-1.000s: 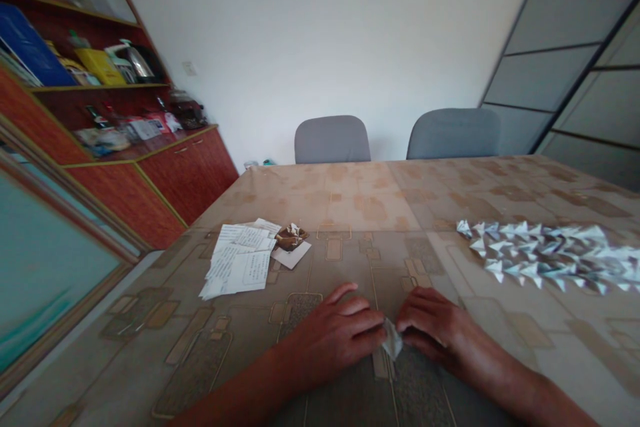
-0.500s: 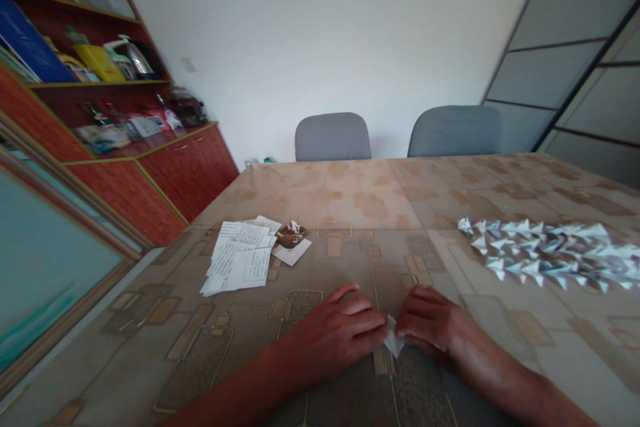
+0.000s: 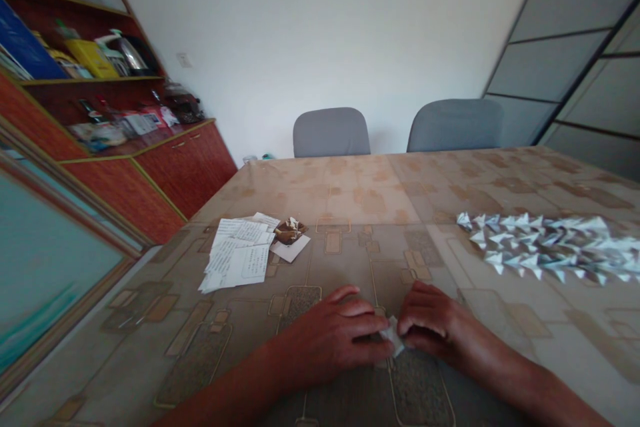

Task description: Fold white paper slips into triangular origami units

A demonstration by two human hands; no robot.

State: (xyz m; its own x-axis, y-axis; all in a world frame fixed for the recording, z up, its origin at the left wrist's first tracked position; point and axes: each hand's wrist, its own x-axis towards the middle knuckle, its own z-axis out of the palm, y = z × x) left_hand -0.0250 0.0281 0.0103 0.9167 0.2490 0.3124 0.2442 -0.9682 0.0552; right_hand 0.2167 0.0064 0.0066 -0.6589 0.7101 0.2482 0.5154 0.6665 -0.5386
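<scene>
Between my hands, low over the table near its front, is a small folded piece of white paper [image 3: 396, 339]. My left hand [image 3: 345, 328] pinches its left side, the fingers partly covering it. On its right side, the curled fingers of my right hand [image 3: 431, 320] grip the paper too. Much of the fold is hidden by the fingertips. Beyond my left hand lies a loose stack of printed paper slips [image 3: 239, 255]. Off to the right stand several rows of folded paper pieces [image 3: 545, 243] with pointed tips.
A patterned cloth covers the table [image 3: 340, 197]. Next to the slips lies a brown-and-gold crumpled piece [image 3: 290, 231] over a white card [image 3: 291, 250]. Two grey chairs [image 3: 331, 133] stand at the far edge. A red-brown shelf cabinet [image 3: 183, 173] is at the left.
The left fingers have shifted slightly to the right and lower on the folded paper. My right hand stays nearly in place. The whole view has tilted a little.
</scene>
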